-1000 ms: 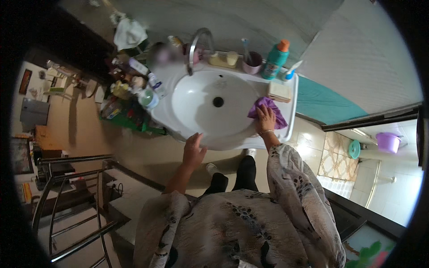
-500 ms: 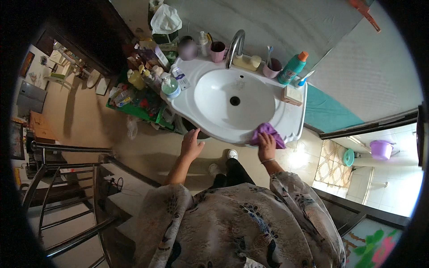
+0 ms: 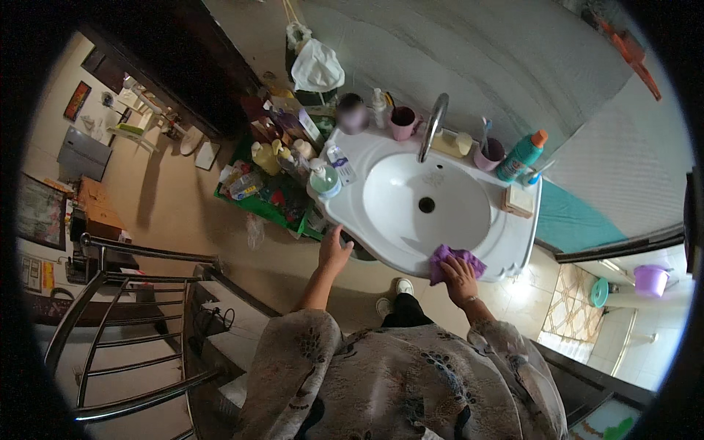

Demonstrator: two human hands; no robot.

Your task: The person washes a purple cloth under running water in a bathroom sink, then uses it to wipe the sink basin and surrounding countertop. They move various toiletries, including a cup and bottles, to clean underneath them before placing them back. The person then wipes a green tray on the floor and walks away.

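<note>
My right hand presses a crumpled purple cloth onto the front rim of the white washbasin, right of the middle. The cloth bunches out around the fingertips. My left hand is by the basin's left front edge, thumb apart from the fingers, with nothing in it; whether it touches the edge I cannot tell. The basin's bowl holds no water, and its dark drain shows. Behind it rises a chrome faucet.
A pink cup, a soap dish, a toothbrush cup, a teal bottle with orange cap and a soap box line the basin. A pump bottle stands left, beside a crowded green crate. Stair railings are lower left.
The view has shifted, so the scene sits lower and further right. Along the front rim, my right hand and the cloth have slid left. My left hand has moved forward and left along the basin's edge.
</note>
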